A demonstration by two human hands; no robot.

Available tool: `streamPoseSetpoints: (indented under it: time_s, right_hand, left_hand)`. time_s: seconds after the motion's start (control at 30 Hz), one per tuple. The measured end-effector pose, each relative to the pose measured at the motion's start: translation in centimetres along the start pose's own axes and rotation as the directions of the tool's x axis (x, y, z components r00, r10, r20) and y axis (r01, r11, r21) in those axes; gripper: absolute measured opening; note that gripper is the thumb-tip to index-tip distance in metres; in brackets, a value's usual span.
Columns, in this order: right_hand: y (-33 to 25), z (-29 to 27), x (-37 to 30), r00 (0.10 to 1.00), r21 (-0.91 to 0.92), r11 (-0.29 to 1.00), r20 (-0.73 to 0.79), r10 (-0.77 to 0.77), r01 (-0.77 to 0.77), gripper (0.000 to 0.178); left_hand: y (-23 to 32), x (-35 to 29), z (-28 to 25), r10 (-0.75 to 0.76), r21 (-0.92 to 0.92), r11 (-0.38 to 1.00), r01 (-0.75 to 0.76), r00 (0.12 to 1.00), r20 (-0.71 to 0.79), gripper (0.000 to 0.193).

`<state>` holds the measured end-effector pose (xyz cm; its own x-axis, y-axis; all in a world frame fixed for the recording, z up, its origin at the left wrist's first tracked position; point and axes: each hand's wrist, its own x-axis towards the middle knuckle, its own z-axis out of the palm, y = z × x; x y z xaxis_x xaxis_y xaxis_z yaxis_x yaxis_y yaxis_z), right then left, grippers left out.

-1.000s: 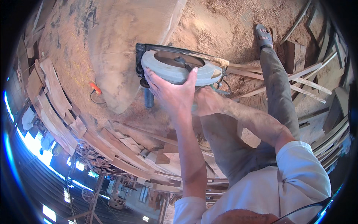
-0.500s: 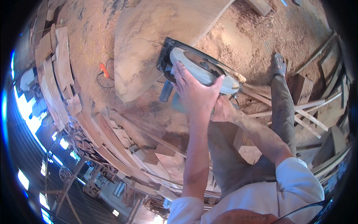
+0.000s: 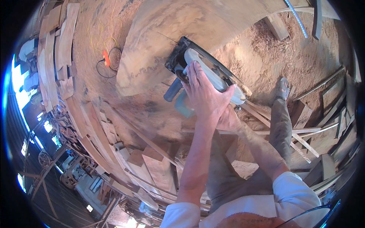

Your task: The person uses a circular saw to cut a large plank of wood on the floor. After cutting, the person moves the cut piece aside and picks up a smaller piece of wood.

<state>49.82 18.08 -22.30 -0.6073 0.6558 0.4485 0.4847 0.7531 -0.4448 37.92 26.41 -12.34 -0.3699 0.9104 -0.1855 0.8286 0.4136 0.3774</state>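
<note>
Head camera shows the saw (image 3: 214, 76) at the near edge of the big board (image 3: 152, 57), with your left hand (image 3: 205, 89) open wide on top, thumb stretched out. Your right hand (image 3: 229, 119) is tucked behind it, so I cannot tell how closed it is or what it holds. An orange plug (image 3: 106, 58) lies just left of the board.
</note>
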Motion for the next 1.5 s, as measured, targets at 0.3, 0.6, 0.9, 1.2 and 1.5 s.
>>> streamPoseSetpoints:
  time_s: [0.3, 0.6, 0.9, 1.2, 1.5]
  right_hand:
    - [0.3, 1.1, -0.1, 0.886, 0.644, 0.612, 0.290, 0.361, -0.460, 0.036]
    - [0.8, 0.3, 2.1, 0.865, 0.689, 0.529, 0.334, 0.374, -0.495, 0.029]
    - [1.6, 5.9, -2.1, 0.986, 0.337, 0.926, 0.043, 0.164, -0.169, 0.036]
    - [1.7, 4.8, 0.5, 0.984, 0.484, 0.858, 0.057, 0.167, -0.173, 0.035]
    - [1.7, 3.2, 4.0, 0.912, 0.636, 0.660, 0.348, 0.217, -0.400, 0.035]
  left_hand:
    - [0.2, 0.6, -0.8, -0.027, -0.016, 1.000, 0.027, 1.000, -0.003, 0.130]
    - [-0.2, 1.1, -0.9, -0.046, 0.002, 0.999, 0.046, 0.998, -0.048, 0.127]
    - [-0.3, 3.3, -1.9, -0.069, -0.069, 0.995, 0.069, 0.998, 0.004, 0.127]
    - [-1.5, 3.6, -1.8, -0.061, -0.051, 0.997, 0.060, 0.998, -0.016, 0.128]
    - [-2.2, 4.4, -1.9, -0.058, -0.034, 0.998, 0.056, 0.996, -0.063, 0.121]
